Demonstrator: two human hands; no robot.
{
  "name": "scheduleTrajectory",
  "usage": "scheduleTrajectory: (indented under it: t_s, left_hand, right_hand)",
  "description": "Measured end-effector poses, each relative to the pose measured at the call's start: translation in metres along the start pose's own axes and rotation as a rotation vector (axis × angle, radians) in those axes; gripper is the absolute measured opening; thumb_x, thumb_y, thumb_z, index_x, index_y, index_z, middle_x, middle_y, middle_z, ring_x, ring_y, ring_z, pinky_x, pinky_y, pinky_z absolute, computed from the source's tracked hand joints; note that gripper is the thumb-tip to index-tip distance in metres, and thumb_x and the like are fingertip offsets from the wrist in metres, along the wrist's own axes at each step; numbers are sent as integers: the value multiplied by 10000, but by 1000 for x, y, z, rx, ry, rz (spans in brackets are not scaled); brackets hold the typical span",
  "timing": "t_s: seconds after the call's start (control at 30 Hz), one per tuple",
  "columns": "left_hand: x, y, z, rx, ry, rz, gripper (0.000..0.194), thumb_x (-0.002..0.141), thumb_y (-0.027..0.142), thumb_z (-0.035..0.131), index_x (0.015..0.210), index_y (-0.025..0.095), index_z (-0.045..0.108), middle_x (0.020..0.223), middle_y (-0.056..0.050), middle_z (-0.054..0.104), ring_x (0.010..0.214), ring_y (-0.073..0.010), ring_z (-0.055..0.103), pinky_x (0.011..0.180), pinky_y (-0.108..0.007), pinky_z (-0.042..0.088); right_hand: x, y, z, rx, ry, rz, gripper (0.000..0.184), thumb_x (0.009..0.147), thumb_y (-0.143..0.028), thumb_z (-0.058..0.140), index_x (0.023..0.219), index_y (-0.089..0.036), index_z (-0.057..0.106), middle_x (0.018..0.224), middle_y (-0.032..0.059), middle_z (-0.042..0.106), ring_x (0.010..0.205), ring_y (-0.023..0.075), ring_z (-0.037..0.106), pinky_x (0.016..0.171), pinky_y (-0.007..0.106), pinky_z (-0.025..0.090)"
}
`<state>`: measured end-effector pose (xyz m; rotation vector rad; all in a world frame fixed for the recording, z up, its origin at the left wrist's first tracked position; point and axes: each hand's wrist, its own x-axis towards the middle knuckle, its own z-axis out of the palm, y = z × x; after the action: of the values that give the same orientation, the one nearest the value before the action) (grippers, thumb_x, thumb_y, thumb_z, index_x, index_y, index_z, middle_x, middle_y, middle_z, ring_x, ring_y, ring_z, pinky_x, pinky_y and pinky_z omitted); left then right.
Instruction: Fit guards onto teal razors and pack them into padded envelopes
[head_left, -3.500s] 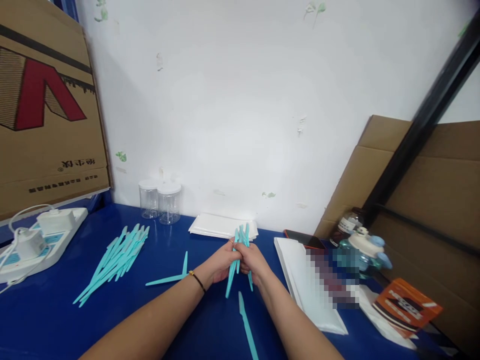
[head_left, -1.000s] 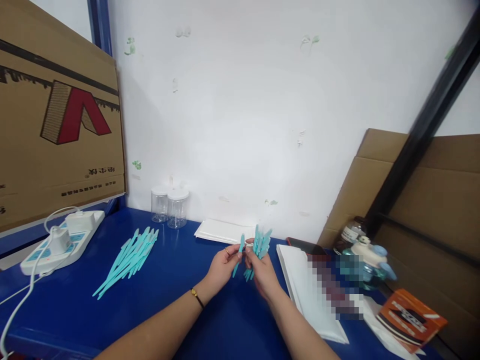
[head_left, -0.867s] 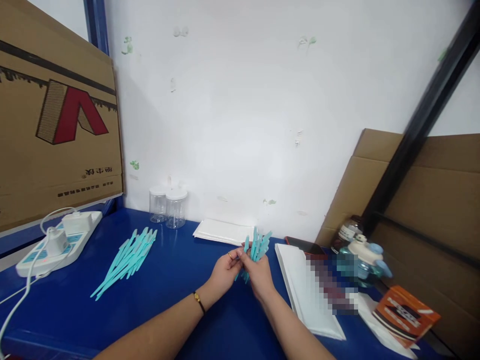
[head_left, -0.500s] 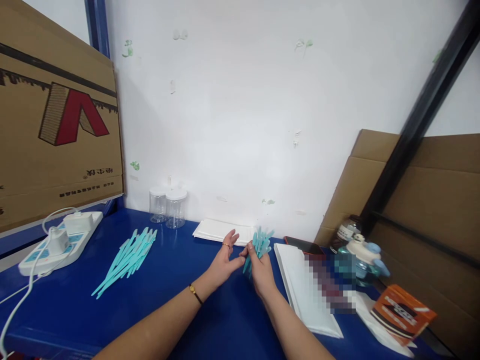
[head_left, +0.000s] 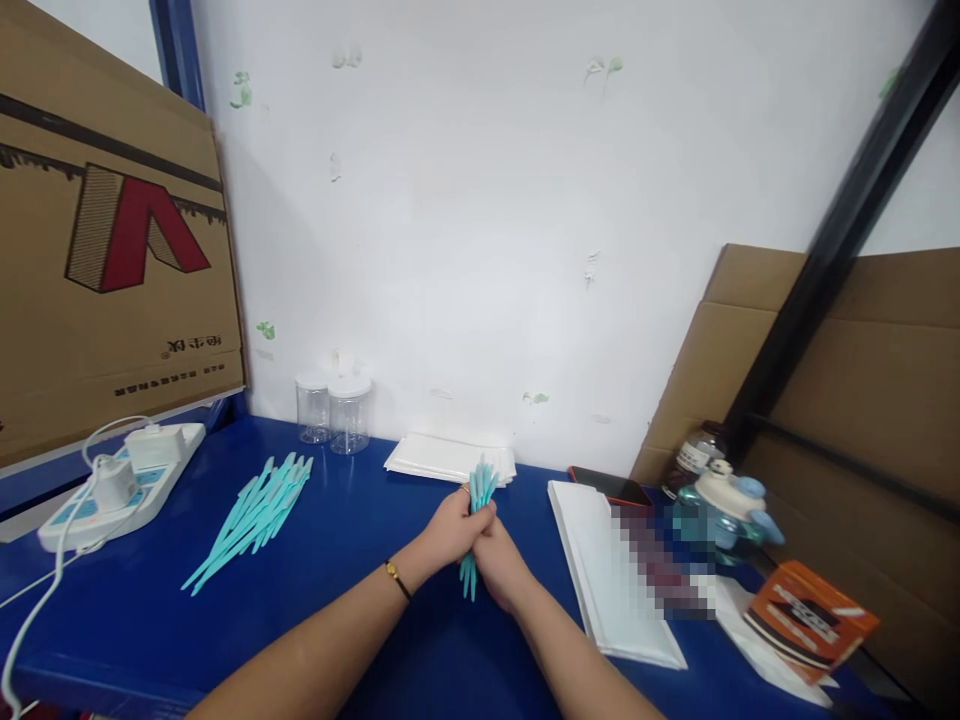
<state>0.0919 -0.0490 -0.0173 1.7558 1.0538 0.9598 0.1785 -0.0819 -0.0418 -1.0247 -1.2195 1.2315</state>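
Two hands (head_left: 450, 530), one bundle (head_left: 483, 482) and one pile of teal sticks (head_left: 259, 515), two lidded jars (head_left: 350, 420)

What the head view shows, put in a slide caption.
Left hand and right hand clasp a bundle of turquoise eyebrow razors over a blue table, a loose pile at left.

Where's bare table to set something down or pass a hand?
Widest: table between razor pile and left hand, up to the jars. Also front left, below the power strip. Narrow strip: right hand to large envelopes. Crowded: right side, with those envelopes, bottle, jug and orange box.
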Motion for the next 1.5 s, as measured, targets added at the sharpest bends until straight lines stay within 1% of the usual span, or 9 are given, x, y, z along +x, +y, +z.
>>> scheduleTrajectory:
  t_s: [0.13, 0.2, 0.27, 0.4, 0.6, 0.8, 1.1, 1.33, 1.5]
  left_hand:
    - [8, -4, -28, 235, 56, -162, 338, 869, 368, 284, 925, 134, 521, 872, -75, 659, 731, -139, 629, 622, -217, 481]
    - [10, -11, -51, 409, 47, -276, 358, 883, 349, 220, 975, 130, 488, 864, -84, 661, 671, -132, 635, 572, -216, 477]
    - [9, -20, -75, 543, 46, -348, 290, 850, 321, 324, 952, 111, 496, 801, -111, 655, 625, -169, 632, 561, -258, 475]
    - [-4, -33, -99, 806, 111, -384, 274, 776, 252, 486, 991, 84, 509, 955, -197, 605, 877, -285, 614, 759, -388, 453]
    - [-9, -36, -86, 1118, 204, -363, 481, 792, 466, 464, 1088, 88, 500, 1125, -211, 503, 1061, -327, 483, 814, -409, 430]
    - [-13, -28, -91, 1150, 206, -363, 631, 717, 573, 514, 1164, 130, 473, 1162, -201, 480, 1081, -339, 439, 803, -470, 412]
    - [-19, -18, -87, 1200, 46, -26, 182, 756, 322, 549, 849, 180, 613, 955, -106, 593, 963, -264, 521, 798, -352, 385]
    - [-10, -24, -72, 1287, 4, 55, 222, 792, 183, 428, 804, 126, 642, 840, -156, 640, 850, -271, 583, 770, -379, 384]
    - [-4, -15, -66, 1077, 29, 40, 223, 772, 205, 420, 722, 143, 629, 741, -99, 642, 677, -193, 570, 641, -288, 363]
  right_hand:
    - [-6, -9, -1, 17, -261, 36, 409, 648, -267, 694, 1026, -160, 582, 836, 33, 633, 759, 167, 595, 736, 296, 461]
    - [-6, -11, -6, -90, -224, 54, 433, 621, -271, 720, 1020, -160, 594, 921, 55, 623, 837, 182, 583, 769, 306, 454]
    - [-5, -10, -13, -216, -90, 30, 438, 625, -289, 717, 1030, -173, 597, 981, 65, 604, 843, 180, 570, 738, 297, 456]
    - [2, -3, -29, -244, -15, 10, 358, 683, -317, 658, 1011, -190, 594, 924, 40, 599, 696, 141, 569, 627, 266, 452]
    - [2, 0, -36, -184, -47, -5, 329, 693, -290, 628, 998, -181, 570, 858, 16, 581, 635, 126, 580, 575, 248, 439]
    - [2, -2, -37, -168, -48, -1, 334, 685, -283, 627, 993, -171, 564, 833, 10, 582, 605, 114, 575, 553, 236, 433]
    - [3, -4, -35, -173, -41, 16, 308, 678, -261, 617, 969, -175, 568, 815, 0, 576, 588, 110, 572, 535, 231, 427]
    - [5, -2, -36, -169, -50, 17, 303, 676, -257, 615, 963, -170, 568, 779, -10, 582, 574, 105, 576, 529, 225, 425]
    - [8, -3, -38, -141, -2, 17, 295, 714, -334, 609, 948, -157, 582, 681, -25, 567, 526, 99, 549, 497, 217, 401]
